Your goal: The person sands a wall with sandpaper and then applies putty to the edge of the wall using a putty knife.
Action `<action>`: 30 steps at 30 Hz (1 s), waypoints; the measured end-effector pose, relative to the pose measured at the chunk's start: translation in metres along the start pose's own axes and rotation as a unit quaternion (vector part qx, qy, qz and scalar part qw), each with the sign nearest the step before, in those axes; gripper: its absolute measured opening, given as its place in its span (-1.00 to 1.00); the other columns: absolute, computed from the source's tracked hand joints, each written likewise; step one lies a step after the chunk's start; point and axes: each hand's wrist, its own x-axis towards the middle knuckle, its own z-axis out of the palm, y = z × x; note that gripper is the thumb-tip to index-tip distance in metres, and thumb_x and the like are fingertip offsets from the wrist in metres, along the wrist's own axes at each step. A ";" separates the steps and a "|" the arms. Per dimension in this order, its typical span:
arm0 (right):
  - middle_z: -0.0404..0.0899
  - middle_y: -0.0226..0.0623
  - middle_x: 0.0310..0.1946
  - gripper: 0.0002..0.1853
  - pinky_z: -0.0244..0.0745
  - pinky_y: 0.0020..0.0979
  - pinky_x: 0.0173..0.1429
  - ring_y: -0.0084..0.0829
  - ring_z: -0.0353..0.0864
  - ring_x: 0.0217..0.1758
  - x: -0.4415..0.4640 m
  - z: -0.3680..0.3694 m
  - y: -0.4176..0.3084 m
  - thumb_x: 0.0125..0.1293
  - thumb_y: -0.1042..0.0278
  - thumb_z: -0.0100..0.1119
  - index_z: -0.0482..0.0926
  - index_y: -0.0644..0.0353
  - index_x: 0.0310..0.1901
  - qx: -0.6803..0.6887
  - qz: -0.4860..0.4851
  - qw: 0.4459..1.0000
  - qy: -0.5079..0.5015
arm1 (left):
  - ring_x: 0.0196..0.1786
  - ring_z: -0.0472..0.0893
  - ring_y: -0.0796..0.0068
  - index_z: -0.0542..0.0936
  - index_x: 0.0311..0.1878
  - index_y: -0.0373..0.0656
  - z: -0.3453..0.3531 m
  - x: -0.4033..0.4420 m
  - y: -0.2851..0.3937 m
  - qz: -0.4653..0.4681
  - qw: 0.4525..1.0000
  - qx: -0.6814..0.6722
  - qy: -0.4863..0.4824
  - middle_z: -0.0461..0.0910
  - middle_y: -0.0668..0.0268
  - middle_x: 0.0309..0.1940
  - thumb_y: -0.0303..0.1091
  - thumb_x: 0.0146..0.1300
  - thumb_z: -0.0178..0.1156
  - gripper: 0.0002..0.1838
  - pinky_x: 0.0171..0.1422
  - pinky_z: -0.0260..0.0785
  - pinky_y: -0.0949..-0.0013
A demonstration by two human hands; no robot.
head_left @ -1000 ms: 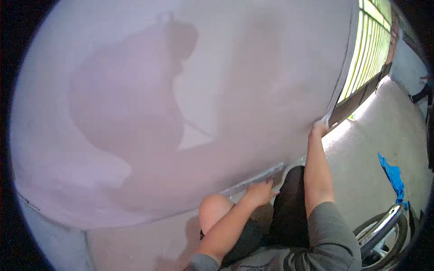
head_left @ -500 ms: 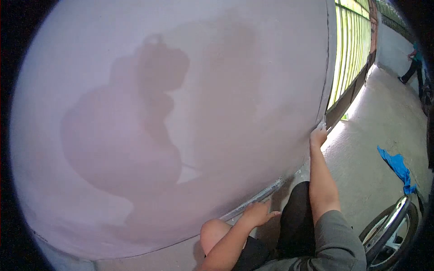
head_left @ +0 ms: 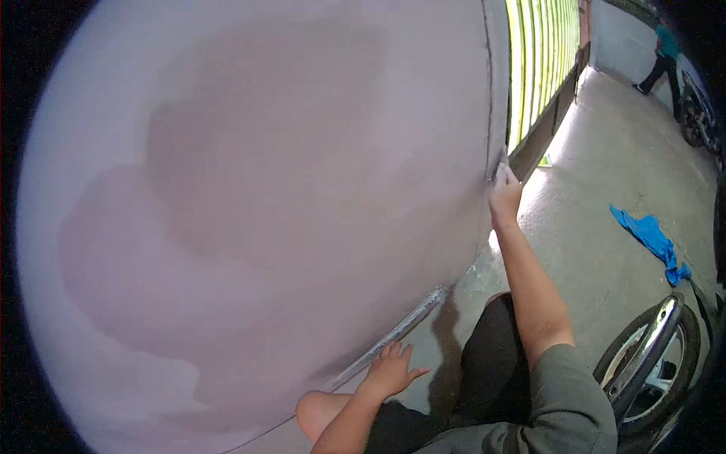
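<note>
A large pale wall (head_left: pixel 302 189) with shadows on it fills the left and middle of the view. My left hand (head_left: pixel 389 371) has its fingers spread near the wall's foot, beside a whitish strip (head_left: pixel 401 325) along the base, and holds nothing. My right hand (head_left: pixel 505 193) is up at the wall's right edge, its fingers closed around something pale and small that I cannot make out. My bare knee and dark shorts (head_left: pixel 495 363) show below, between the two arms.
A blue cloth (head_left: pixel 649 236) lies on the grey floor (head_left: pixel 597 159) at the right. Below it stands a motorcycle wheel (head_left: pixel 654 371) with a chrome exhaust. A barred gate (head_left: pixel 541 60) adjoins the wall. Far right, a person (head_left: pixel 667 57) stands near another motorcycle (head_left: pixel 697 113).
The view has turned right, so the wall edge and gate appear further left. The person at the far right shows more fully. My right hand remains at the wall's edge; my left fingers are more spread.
</note>
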 end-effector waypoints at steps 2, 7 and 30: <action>0.70 0.15 -0.13 -0.53 0.48 -0.23 0.09 -0.11 0.71 -0.01 -0.002 0.003 -0.017 0.57 0.08 -0.04 0.62 0.39 0.07 -0.015 0.000 1.000 0.004 | 0.48 0.26 -0.19 0.31 0.46 -0.26 0.001 -0.006 -0.002 0.003 0.999 0.032 -0.010 0.28 -0.17 0.43 0.34 0.36 0.05 -0.11 0.50 0.17 -0.13; 0.69 0.19 -0.13 -0.53 0.49 -0.21 0.08 -0.07 0.71 0.01 -0.001 0.004 0.033 0.57 0.08 -0.03 0.61 0.39 0.08 -0.034 0.054 0.998 0.029 | 0.47 0.27 -0.20 0.32 0.45 -0.29 0.001 -0.011 -0.002 0.019 1.000 0.003 -0.003 0.26 -0.17 0.43 0.29 0.37 0.09 -0.13 0.50 0.18 -0.10; 0.57 -0.26 -0.04 -0.70 0.48 -0.36 0.09 -0.36 0.54 -0.02 -0.017 0.002 -0.022 0.52 0.29 0.03 0.53 0.41 0.02 0.182 0.027 0.981 -0.061 | 0.21 0.55 -0.05 0.46 0.26 -0.33 0.019 -0.001 -0.019 -0.070 0.993 -0.043 -0.081 0.59 -0.06 0.11 0.33 0.30 0.13 -0.17 0.33 0.31 -0.13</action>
